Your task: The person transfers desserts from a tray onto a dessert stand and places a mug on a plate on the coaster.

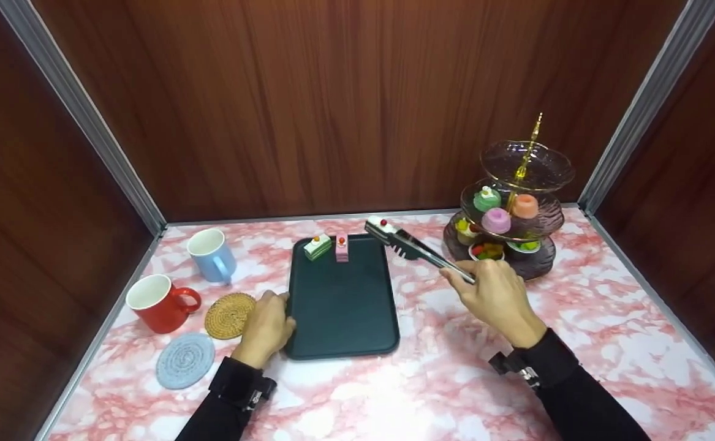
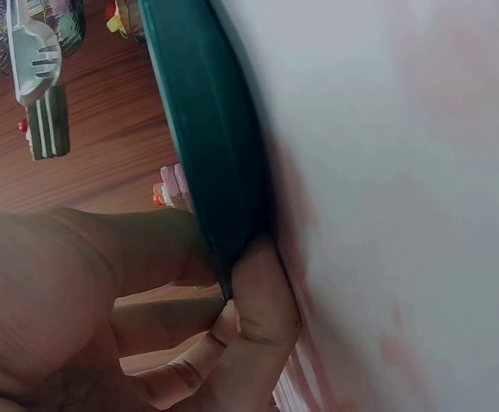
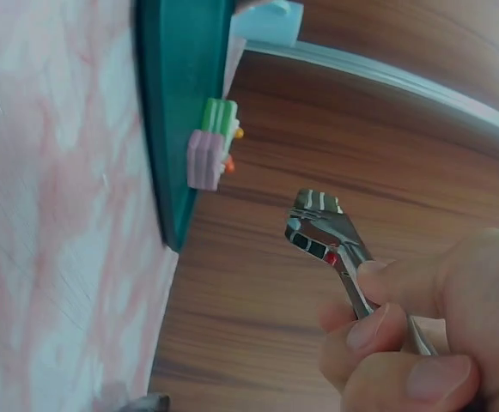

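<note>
Near the far right corner of the dark green tray (image 1: 343, 306), serving tongs (image 1: 421, 248) hold up a dark layered cake slice (image 1: 375, 227) (topped with a red cherry (image 1: 383, 222)). The right hand (image 1: 497, 294) curls round the tongs; the left hand (image 1: 266, 324) pinches the tray's left edge. A green slice (image 1: 318, 248) and a pink slice (image 1: 342, 251) sit at its far end.

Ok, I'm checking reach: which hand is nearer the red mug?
Left: the left hand grips the tray by its left edge, right of the mug; the right hand, holding tongs, is farther, beyond the tray.
</note>
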{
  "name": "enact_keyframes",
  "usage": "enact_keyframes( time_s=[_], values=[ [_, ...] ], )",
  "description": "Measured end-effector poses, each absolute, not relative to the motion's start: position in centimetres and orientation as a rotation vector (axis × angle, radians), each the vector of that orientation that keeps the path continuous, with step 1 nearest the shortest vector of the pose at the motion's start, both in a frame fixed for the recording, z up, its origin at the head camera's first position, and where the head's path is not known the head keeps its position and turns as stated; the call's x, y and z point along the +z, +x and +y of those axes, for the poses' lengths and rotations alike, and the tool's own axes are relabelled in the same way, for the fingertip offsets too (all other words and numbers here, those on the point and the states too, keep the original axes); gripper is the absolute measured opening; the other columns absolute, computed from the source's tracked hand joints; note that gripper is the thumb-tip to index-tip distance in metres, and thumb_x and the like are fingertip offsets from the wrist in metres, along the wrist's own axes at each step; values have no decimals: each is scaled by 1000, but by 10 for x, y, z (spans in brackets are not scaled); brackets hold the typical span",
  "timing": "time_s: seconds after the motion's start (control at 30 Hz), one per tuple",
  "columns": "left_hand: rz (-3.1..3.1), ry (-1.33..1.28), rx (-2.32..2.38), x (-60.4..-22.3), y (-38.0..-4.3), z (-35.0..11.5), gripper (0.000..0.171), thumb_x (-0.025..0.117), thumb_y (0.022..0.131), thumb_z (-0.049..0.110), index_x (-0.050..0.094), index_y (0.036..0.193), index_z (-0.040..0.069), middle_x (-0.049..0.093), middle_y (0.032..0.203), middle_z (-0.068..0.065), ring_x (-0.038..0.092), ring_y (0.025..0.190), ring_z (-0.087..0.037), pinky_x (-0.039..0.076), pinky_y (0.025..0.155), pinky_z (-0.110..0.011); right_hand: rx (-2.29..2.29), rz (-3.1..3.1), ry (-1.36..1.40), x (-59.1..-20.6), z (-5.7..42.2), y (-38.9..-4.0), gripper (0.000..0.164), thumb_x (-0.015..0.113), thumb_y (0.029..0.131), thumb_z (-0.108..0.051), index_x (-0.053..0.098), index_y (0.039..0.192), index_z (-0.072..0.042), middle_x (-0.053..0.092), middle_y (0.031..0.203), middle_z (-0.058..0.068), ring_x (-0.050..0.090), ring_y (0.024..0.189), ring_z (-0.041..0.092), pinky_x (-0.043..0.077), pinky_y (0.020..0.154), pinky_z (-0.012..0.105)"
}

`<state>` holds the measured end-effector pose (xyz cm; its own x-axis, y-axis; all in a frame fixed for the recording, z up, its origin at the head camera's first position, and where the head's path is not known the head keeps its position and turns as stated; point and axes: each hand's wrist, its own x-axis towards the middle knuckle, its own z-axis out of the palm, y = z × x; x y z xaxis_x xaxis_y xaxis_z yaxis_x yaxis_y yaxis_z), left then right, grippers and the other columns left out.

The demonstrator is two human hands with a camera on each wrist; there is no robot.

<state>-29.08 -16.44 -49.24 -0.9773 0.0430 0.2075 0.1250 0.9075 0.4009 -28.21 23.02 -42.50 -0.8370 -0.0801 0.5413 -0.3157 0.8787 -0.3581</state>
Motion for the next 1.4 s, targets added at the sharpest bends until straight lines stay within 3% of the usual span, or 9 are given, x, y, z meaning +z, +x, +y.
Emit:
enact_keyframes(
  time_s=[0.27,0.5,0.63,0.8,1.0,1.23,1.4],
  values=[
    [-2835,-177,-615,-494,-290,-164,49,66,69,9,63,117,4,58,95,-15,59,86,-31,49,77,-44,597,-2411,212,-408,246,-277,19,66,79,-48,73,86,-33,62,61,-12,56,56,16,38,45,34],
    [-2840,-173,-641,-493,-290,-164,51,67,70,10,61,120,3,58,97,-15,58,87,-30,49,79,-43,602,-2355,174,-392,261,-273,24,64,79,-51,74,93,-34,72,78,-4,64,65,22,41,48,42],
    [-2837,-181,-633,-492,-290,-163,51,67,70,10,60,120,2,59,98,-16,58,87,-31,49,79,-44,613,-2345,126,-382,270,-273,24,62,80,-51,73,93,-34,71,74,-4,59,58,22,37,45,38],
    [-2854,-168,-625,-490,-291,-161,53,67,70,11,60,122,4,58,98,-15,58,86,-31,49,79,-44,607,-2317,66,-367,281,-271,32,61,82,-50,73,100,-27,70,71,3,53,51,22,32,41,33],
    [-2879,-155,-616,-490,-291,-160,53,68,71,11,59,123,4,58,99,-15,58,86,-30,49,79,-44,541,-2264,-8,-347,292,-267,36,60,82,-52,73,101,-25,60,58,8,47,49,25,26,38,33],
    [-2855,-180,-605,-492,-291,-162,52,68,71,11,59,122,4,58,99,-16,59,87,-31,49,78,-44,521,-2301,-120,-326,304,-264,45,52,80,-63,70,106,-31,70,80,14,57,61,34,28,36,39],
    [-2836,-189,-609,-493,-289,-164,53,68,70,10,59,122,2,58,99,-17,59,86,-33,50,77,-46,487,-2321,-150,-317,312,-265,46,50,82,-62,70,108,-30,71,88,16,62,74,44,30,38,45]
  ],
)
